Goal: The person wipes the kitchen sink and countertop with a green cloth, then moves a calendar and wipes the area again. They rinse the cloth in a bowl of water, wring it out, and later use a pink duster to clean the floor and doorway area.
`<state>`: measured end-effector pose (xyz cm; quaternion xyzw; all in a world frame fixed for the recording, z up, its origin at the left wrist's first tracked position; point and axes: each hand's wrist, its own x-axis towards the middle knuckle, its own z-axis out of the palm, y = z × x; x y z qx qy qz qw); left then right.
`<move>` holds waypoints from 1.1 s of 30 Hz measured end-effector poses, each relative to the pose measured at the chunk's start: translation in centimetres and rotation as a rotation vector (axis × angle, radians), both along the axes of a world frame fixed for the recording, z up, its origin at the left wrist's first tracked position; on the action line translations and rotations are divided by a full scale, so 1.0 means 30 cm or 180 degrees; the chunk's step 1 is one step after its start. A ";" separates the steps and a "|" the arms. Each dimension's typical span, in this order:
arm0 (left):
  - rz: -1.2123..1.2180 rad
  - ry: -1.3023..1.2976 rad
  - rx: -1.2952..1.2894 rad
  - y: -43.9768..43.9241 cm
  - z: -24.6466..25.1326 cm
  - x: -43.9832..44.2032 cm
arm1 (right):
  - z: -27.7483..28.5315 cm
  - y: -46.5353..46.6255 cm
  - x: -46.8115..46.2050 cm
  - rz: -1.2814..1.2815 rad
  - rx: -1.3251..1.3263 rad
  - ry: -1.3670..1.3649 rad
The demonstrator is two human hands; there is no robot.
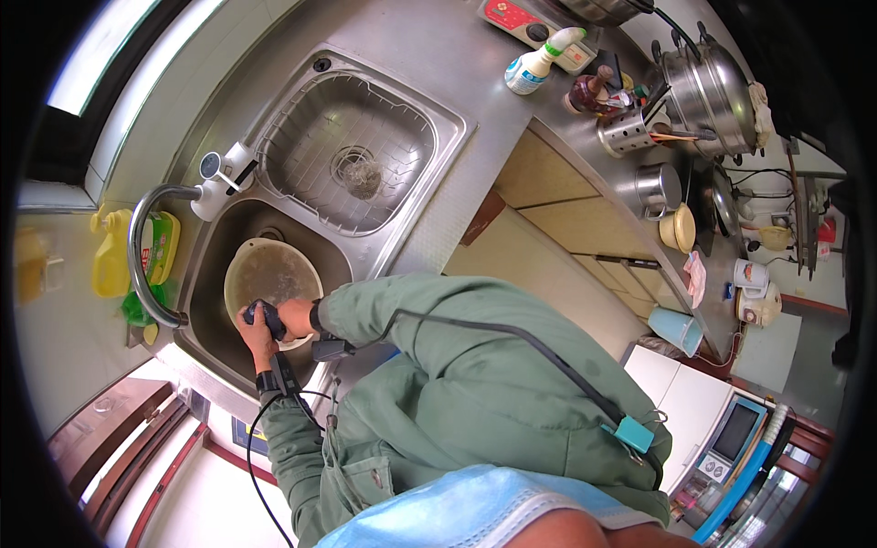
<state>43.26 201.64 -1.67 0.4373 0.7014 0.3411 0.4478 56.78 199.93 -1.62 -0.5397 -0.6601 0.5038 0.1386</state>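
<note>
A dark, rounded object point(266, 319), too unclear to name exactly, is in my left hand point(256, 337), whose thumb and fingers wrap around its near and left sides. Against its right side rests my right hand point(297, 319), its fingertips partly hidden. Both hands are over the front part of a pale plastic basin point(236, 274) holding cloudy water. The basin stands in the left bowl of a stainless steel double sink point(336, 253). A curved metal faucet point(139, 240) arches over the sink's left edge.
A wire rack point(394, 113) and a steel wool scourer point(362, 179) lie in the other bowl. Yellow detergent bottles point(112, 253) line the left wall. A spray bottle point(541, 65), perforated utensil holder point(622, 133) and steamer pot point(709, 96) stand on the right counter. Cables run along both sleeves.
</note>
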 end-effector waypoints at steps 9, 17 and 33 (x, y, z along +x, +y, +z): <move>0.0952 -0.1812 -0.0432 -0.034 0.093 0.010 | 0.127 -0.038 0.047 0.0315 0.1246 0.0576; 0.0375 -0.3236 -0.0523 -0.091 0.266 -0.020 | 0.198 0.025 0.067 -0.0554 -0.0905 0.2198; -0.0456 -0.1515 -0.0060 -0.081 0.249 -0.015 | 0.162 0.018 0.011 0.0641 -0.0211 0.1390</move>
